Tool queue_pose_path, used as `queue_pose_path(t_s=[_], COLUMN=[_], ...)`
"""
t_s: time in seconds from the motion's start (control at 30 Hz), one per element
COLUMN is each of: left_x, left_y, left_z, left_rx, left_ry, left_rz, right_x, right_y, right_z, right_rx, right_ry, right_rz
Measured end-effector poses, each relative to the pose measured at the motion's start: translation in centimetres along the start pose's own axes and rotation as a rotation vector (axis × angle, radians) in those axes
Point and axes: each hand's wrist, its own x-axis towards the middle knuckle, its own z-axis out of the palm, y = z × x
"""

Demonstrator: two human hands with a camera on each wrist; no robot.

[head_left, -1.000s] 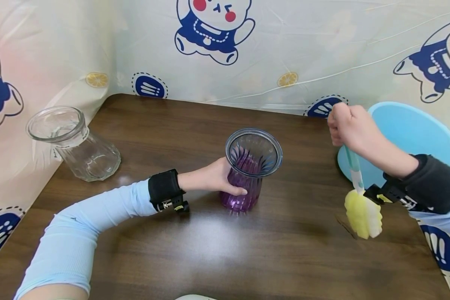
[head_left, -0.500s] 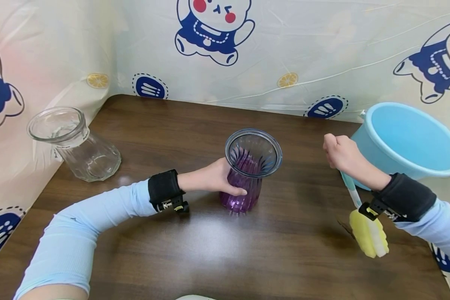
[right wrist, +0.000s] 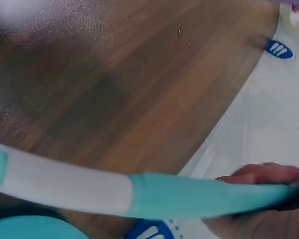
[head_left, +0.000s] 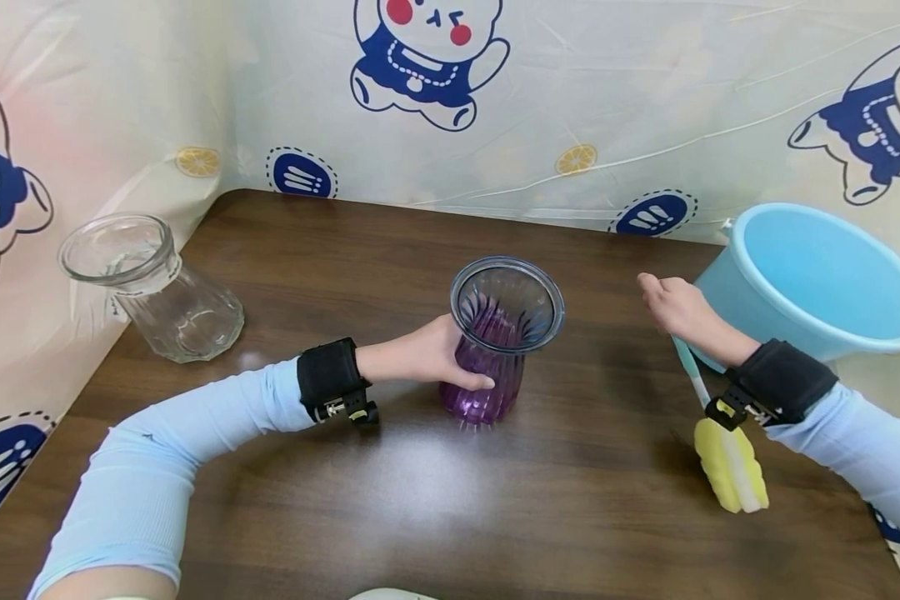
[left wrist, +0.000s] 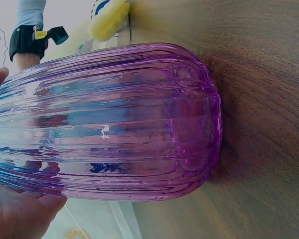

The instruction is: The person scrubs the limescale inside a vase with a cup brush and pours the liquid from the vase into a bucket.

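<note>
A purple ribbed glass vase (head_left: 491, 392) stands upright on the brown table, mouth up. My left hand (head_left: 420, 354) grips its side, thumb across the front; in the left wrist view, fingers show on both sides of the glass vase (left wrist: 119, 119). To the right, my right hand (head_left: 682, 312) holds a sponge brush (head_left: 729, 467) by the end of its handle. The teal and white handle (right wrist: 179, 195) fills the lower right wrist view. Its yellow and white sponge head hangs toward me, apart from the vase, partly behind the wrist camera.
A light blue bucket (head_left: 817, 283) stands at the right, just behind my right hand. At the far left is a clear glass vase (head_left: 183, 321). The rim of a white object (head_left: 390, 594) shows at the bottom edge. Patterned sheets hang behind the table.
My right hand has come nearer and slightly left with the sponge brush, uncovering more of the bucket. My left hand and the purple vase have stayed put.
</note>
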Motion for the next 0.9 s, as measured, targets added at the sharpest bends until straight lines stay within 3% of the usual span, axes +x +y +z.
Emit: queue_pose_path(t_s=[0.13, 0.3, 0.77, 0.9], left_x=[0.0, 0.0, -0.1, 0.0], left_y=[0.0, 0.0, 0.1, 0.0], left_z=[0.0, 0.1, -0.1, 0.0], left_rx=[0.003, 0.003, -0.010, -0.012], left_ry=[0.002, -0.004, -0.004, -0.003], left_rz=[0.004, 0.004, 0.009, 0.012], right_x=[1.3, 2.8, 6.4, 6.9], right_y=[0.5, 1.2, 3.3, 4.1], right_z=[0.1, 0.4, 2.9, 3.5], right_rx=[-0.079, -0.100, -0.163, -0.156], right_ry=[-0.088, -0.173, -0.230, -0.226], right_rz=[0.002, -0.035, -0.109, -0.089])
